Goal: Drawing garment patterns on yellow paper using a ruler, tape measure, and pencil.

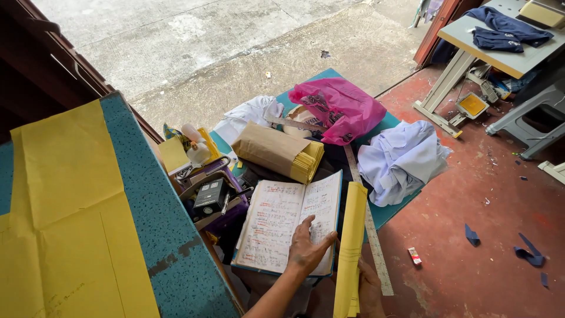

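Head view looks down on a low teal worktop [388, 215] crowded with sewing things. An open notebook [288, 221] lies near its front edge, both pages ruled and densely filled with handwriting in blue and red ink, the paper off-white and a little worn, a blue cover showing along the bottom edge. The left hand [309, 250] rests flat on the lower right page, fingers spread and the palm down, pressing the page rather than gripping anything. Just to the right of the notebook, the right hand [369, 288] is closed around a folded length of yellow paper [351, 247], held upright so that it stands along the notebook's right edge; much of this hand is hidden behind the paper. A long metal ruler [371, 235] runs beside the yellow paper toward the front edge of the worktop. Behind the notebook sits a stack of brown paper envelopes [276, 150] with yellow edges, and beyond it a pink plastic bag [341, 106] near the far corner. A crumpled pale blue shirt [400, 159] lies at the right edge. Left of the notebook a purple basket [226, 203] holds small tools. A large yellow paper pattern [65, 200] covers a speckled teal table at the left.
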